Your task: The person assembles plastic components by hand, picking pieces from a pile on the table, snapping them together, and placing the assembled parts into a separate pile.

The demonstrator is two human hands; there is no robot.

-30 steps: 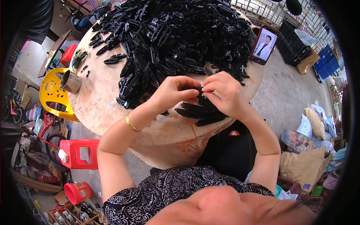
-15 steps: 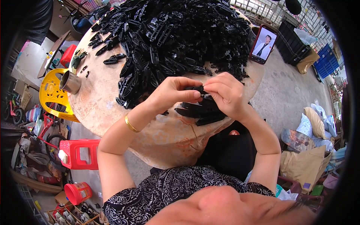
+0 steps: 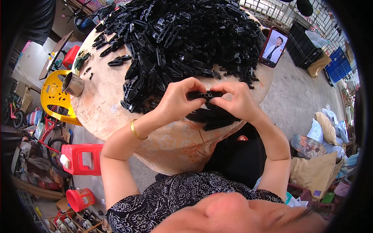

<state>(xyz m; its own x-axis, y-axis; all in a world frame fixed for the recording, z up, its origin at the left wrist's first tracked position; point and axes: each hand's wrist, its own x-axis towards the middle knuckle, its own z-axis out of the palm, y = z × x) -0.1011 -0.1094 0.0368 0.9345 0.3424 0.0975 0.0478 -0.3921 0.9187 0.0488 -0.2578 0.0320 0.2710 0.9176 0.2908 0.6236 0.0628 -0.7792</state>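
Between both hands I hold a long, narrow black plastic part (image 3: 204, 94) with openings along it. My left hand (image 3: 179, 98) pinches its left end between thumb and fingers. At the other end, the thumb and fingers of my right hand (image 3: 237, 101) are closed on the same part. Several smooth black plastic pieces (image 3: 217, 117) lie just below my hands, near the table's front edge. Beyond them a big heap of black plastic parts (image 3: 155, 50) covers much of the round table (image 3: 97, 103). Smaller black pieces (image 3: 237, 58) make up the heap's right side.
A metal cup (image 3: 73, 84) stands at the table's left edge, and a lit phone (image 3: 274, 47) is propped at the right. A yellow chair (image 3: 48, 91), a red stool (image 3: 81, 159) and a red bucket (image 3: 80, 199) stand on the left. Crates (image 3: 338, 66) and sacks (image 3: 326, 128) are at right.
My right hand has turned and its fingers have moved from a pinch at the part's middle to its right end. The part now lies level between both hands.
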